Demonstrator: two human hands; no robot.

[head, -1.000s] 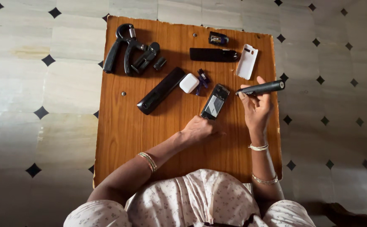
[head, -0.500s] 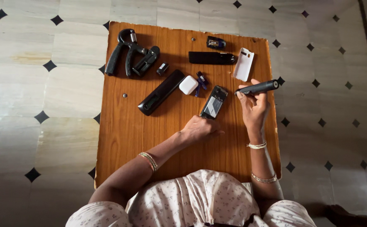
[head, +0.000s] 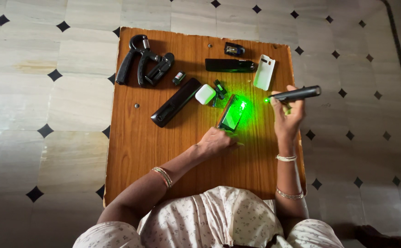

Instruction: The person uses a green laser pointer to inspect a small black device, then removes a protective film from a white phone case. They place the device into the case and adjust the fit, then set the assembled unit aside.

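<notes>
Sleeves of your pale flowered garment fill the bottom of the view, and both forearms, with bangles at the wrists, reach out over the wooden counter [head: 131,151].

Your left hand [head: 215,141] rests on the counter with its fingers closed on the near end of a small dark mobile phone [head: 232,113], propping it so the phone tilts up off the wood. Green light glows bright on the phone's far end and spills over the counter around it.

Your right hand [head: 288,117] is wrapped around a black pen-shaped laser pointer [head: 296,94], held level above the counter's right edge. Its lit tip points left toward the phone, well apart from it.

Just beyond the phone lie a small white rounded case [head: 205,93] and a small dark gadget [head: 219,88] beside it. To their left a long black remote [head: 176,102] lies slantwise, with a tiny cylinder [head: 178,77] near its far end.

Farther out, a white phone back cover [head: 264,72] lies near the right edge, a flat black bar-shaped device [head: 230,65] to its left, and a small dark boxy item [head: 234,48] behind that. A black hand-grip exerciser [head: 143,59] sits at the far left corner.

Pale floor tiles [head: 49,105] with dark diamond insets surround the counter.
</notes>
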